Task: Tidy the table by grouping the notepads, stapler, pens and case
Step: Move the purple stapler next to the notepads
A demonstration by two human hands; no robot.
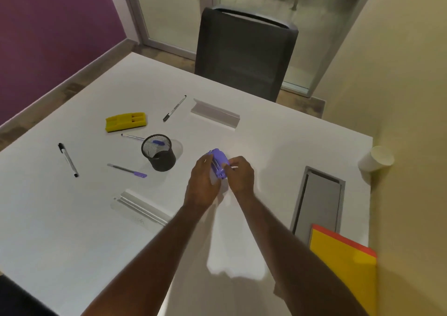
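Both hands hold a small purple stapler point(219, 162) above the middle of the white table point(266, 146). My left hand point(200, 182) grips its left side and my right hand point(239, 174) pinches its right side. A black mesh pen cup point(158, 156) stands to the left with a purple-capped pen inside. Loose pens lie around it: a black-capped one point(68, 159) at far left, a purple one point(127, 170) in front of the cup, another point(131, 136) behind it, and a black one point(174, 108) farther back. Yellow and orange notepads point(346, 262) lie at the right front edge.
A yellow case-like block point(125, 121) lies at the back left. Two clear angled holders point(215, 112) point(140, 209) rest on the table. A grey cable hatch point(319, 199) sits at right, a white paper cup point(376, 158) at the right edge. A black chair point(244, 52) stands beyond the table.
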